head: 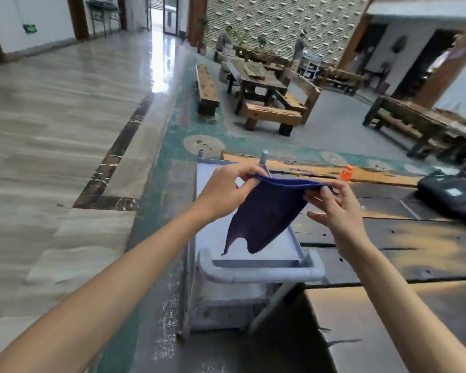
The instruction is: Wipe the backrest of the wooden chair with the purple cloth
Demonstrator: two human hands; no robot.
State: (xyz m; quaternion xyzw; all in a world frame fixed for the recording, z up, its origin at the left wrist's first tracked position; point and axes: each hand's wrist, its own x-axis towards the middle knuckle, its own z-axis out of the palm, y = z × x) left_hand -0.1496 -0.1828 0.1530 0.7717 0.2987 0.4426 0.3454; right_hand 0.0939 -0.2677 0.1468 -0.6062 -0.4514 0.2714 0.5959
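A purple cloth hangs stretched between my two hands above a grey cart. My left hand pinches its top left corner. My right hand pinches the top right edge with thumb and fingers. The cloth's lower corners dangle free over the cart's top shelf. A wooden chair with a backrest stands far ahead beside a wooden table, well beyond my reach.
The grey cart stands right below my hands. A dark wooden table lies to the right, with an orange-capped bottle and a black bag on it. Wooden benches stand ahead. Polished floor spreads to the left.
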